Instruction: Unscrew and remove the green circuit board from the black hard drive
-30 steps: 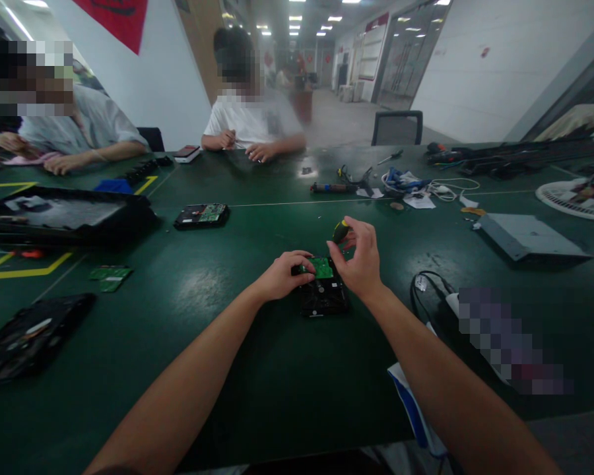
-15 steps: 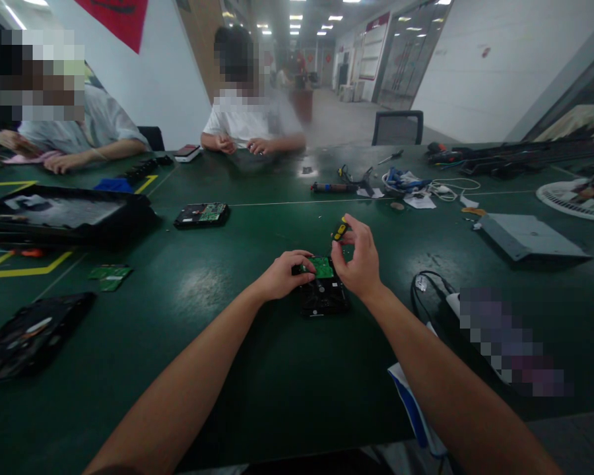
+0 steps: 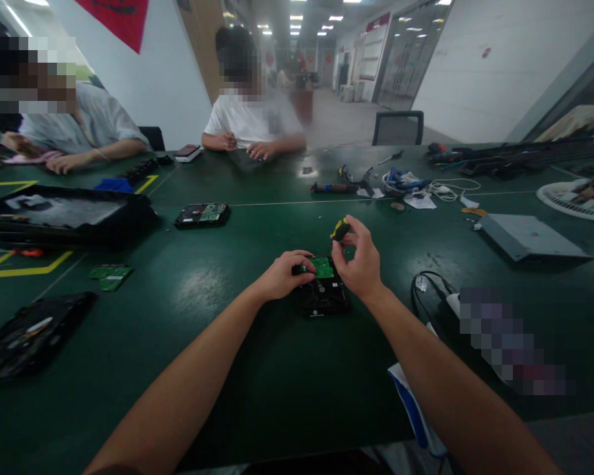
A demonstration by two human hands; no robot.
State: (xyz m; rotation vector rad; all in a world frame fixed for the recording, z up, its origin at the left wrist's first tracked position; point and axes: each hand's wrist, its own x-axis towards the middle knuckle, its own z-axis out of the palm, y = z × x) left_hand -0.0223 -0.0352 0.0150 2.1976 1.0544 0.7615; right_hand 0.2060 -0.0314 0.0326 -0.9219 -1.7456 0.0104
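Observation:
A black hard drive [image 3: 324,299] with a green circuit board [image 3: 323,266] at its far end lies on the green table in front of me. My left hand [image 3: 288,274] grips the drive's left side, thumb and fingers curled over the edge by the board. Pinched in the fingers of my right hand [image 3: 360,260] is a screwdriver [image 3: 341,229] with a yellow and black handle, tilted above the drive's far right corner. Its shaft points down toward the board, and the tip is hidden, so contact cannot be made out.
Another hard drive [image 3: 201,216] lies farther left, beyond a loose green circuit board [image 3: 111,277]. A black tray [image 3: 69,214] stands at the left. Cables [image 3: 406,181] and a grey metal box [image 3: 532,236] are at the right. Two people sit across the table.
The screwdriver's handle has turned slightly in my right fingers, showing less of its yellow marking. My left hand and the hard drive stay in place.

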